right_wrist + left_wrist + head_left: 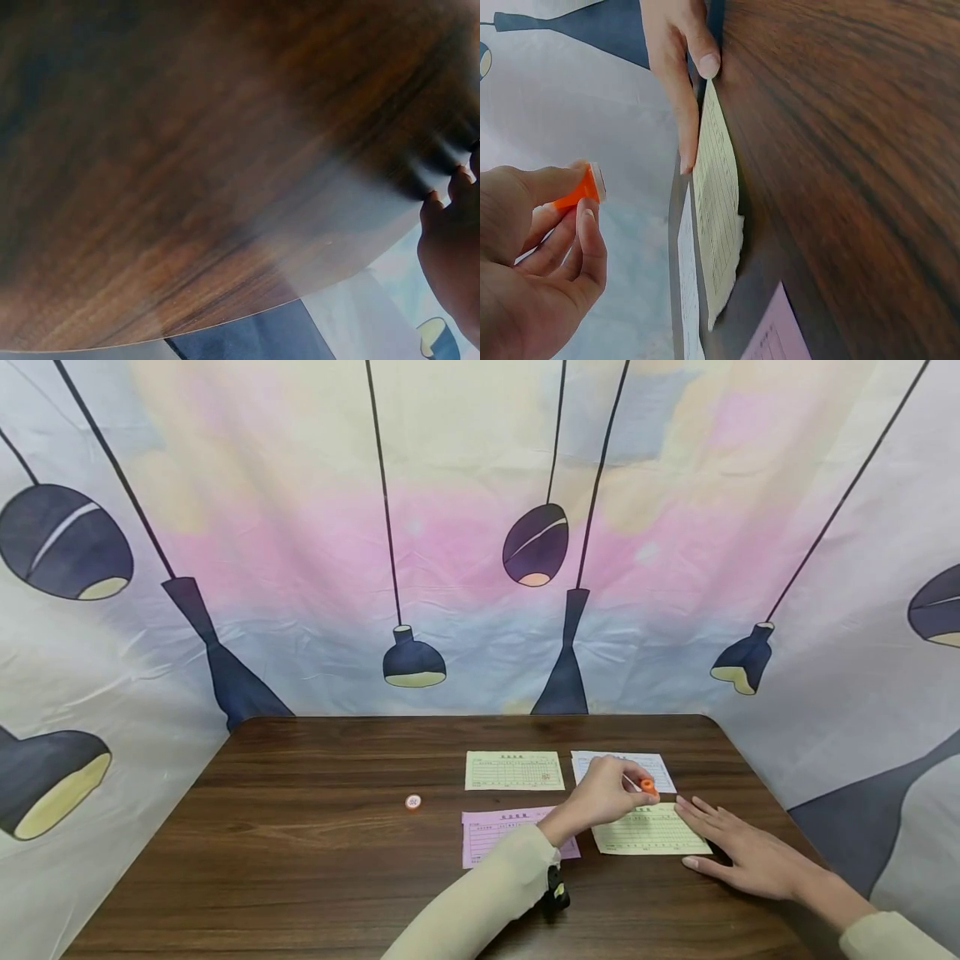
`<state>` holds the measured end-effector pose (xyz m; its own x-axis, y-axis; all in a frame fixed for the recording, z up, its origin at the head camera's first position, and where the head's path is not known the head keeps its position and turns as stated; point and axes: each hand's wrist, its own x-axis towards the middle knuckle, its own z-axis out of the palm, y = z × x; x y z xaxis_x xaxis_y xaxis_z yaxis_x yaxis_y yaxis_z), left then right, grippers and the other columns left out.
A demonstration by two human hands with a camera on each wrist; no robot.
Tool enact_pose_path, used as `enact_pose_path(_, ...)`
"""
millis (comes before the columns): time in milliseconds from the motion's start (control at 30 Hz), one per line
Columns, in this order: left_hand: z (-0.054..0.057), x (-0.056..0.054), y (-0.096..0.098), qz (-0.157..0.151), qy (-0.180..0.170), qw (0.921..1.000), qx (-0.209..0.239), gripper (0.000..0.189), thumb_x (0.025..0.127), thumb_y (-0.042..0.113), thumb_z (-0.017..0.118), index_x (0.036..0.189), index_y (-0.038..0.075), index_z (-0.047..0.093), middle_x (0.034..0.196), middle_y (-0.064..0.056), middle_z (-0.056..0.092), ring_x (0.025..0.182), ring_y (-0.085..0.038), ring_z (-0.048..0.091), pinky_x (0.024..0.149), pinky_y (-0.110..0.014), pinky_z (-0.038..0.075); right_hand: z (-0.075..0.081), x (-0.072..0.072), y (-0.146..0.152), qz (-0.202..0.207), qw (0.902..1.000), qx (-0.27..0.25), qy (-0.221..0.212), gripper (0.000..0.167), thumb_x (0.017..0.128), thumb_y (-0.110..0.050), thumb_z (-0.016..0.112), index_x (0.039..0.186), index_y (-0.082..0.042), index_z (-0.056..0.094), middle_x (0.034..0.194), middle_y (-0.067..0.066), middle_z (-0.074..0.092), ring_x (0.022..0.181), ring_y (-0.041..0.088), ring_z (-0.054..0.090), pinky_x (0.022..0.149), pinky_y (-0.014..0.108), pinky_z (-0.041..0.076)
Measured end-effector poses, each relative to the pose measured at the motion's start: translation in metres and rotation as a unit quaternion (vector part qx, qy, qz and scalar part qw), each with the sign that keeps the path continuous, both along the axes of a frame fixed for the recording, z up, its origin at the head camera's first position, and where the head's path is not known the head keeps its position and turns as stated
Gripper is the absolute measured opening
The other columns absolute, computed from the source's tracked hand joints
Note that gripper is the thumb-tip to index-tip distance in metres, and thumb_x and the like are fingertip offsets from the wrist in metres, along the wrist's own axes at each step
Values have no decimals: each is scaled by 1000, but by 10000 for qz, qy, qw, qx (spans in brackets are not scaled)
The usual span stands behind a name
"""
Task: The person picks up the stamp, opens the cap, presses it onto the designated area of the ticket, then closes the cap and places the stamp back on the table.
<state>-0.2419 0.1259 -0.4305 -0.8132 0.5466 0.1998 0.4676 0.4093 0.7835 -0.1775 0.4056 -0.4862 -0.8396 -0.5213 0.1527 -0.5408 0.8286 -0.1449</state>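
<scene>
My left hand (603,789) pinches a small orange stamp (648,787) between thumb and fingers, above the top edge of the nearer yellow form (651,833). In the left wrist view the orange stamp (581,187) is held clear of the paper, its pale round end facing away from the palm. My right hand (738,847) lies with straight fingers at the right edge of that yellow form, thumb spread apart. Behind my left hand a white form (652,768) is partly covered. A pink form (487,835) lies under my left forearm, partly hidden.
Another yellow form (513,771), with a small reddish mark near its lower right, lies at the back middle. Left of the forms sits a small round white-topped piece with an orange rim (413,802). The brown wooden table (300,843) ends at a patterned curtain (465,543).
</scene>
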Motion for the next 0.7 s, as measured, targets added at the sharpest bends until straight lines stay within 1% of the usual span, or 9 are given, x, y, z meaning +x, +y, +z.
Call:
enact_pose_path(200,0,1,14,-86,147,9998,-87,11,94,22,82,103,16,81,97,7,80,66,9,60,60,-11,50,-1,-3,1,-68,9999,4,-96,77,102,-55,63,166,-25,34,166,12,46,148,-27,-4,112,-6,-6)
enact_pose_path(300,-1,3,23,-132,165,9996,-178,9,95,20,80,102,16,81,96,8,79,67,10,60,61,-10,49,-1,-2,1,-147,9998,-12,-156,77,101,-56,63,166,-30,31,166,12,45,147,-27,-3,111,-6,-6)
enact_pose_path(367,-2,4,30,-138,189,9993,-308,9,96,20,80,103,16,81,95,9,79,68,10,60,61,-9,49,0,-2,-1,-258,9993,76,-262,76,101,-58,62,166,-31,32,167,12,44,159,-8,11,125,7,11)
enact_pose_path(400,-3,5,33,-146,228,9988,-400,10,96,20,79,105,15,81,95,9,79,68,10,60,62,-8,48,1,-2,-1,-300,9989,96,-333,75,101,-59,61,165,-30,34,166,14,43,162,4,19,129,18,21)
enact_pose_path(433,-4,6,35,-149,262,9983,-490,12,96,20,79,107,15,81,96,9,79,70,10,60,63,-8,48,2,-2,-1,-339,9985,122,-420,74,101,-60,60,165,-29,36,167,15,43,162,17,28,129,31,30)
enact_pose_path(500,-5,8,41,-156,351,9970,-667,15,96,21,80,109,16,81,95,10,79,71,10,61,64,-7,47,4,-2,-2,-423,9973,171,-582,73,101,-62,59,162,-26,42,167,16,42,153,40,42,117,55,44)
enact_pose_path(533,-6,9,43,-157,367,9965,-730,16,95,22,80,110,16,82,95,10,79,72,10,61,64,-6,47,5,-3,-2,-439,9968,197,-631,72,101,-62,59,161,-23,45,167,17,42,146,49,48,107,65,46)
enact_pose_path(600,-8,10,47,-160,451,9952,-848,16,94,23,81,109,17,82,93,11,79,72,10,61,64,-6,46,6,-3,-1,-426,9966,180,-676,71,101,-62,59,158,-21,49,166,18,43,146,51,47,107,66,46)
enact_pose_path(700,-12,11,53,-139,415,9951,-883,14,93,25,82,106,18,83,88,13,78,70,11,60,63,-6,46,7,-3,-1,-455,9964,275,-664,69,101,-62,59,155,-20,53,165,15,44,147,47,47,108,64,45)
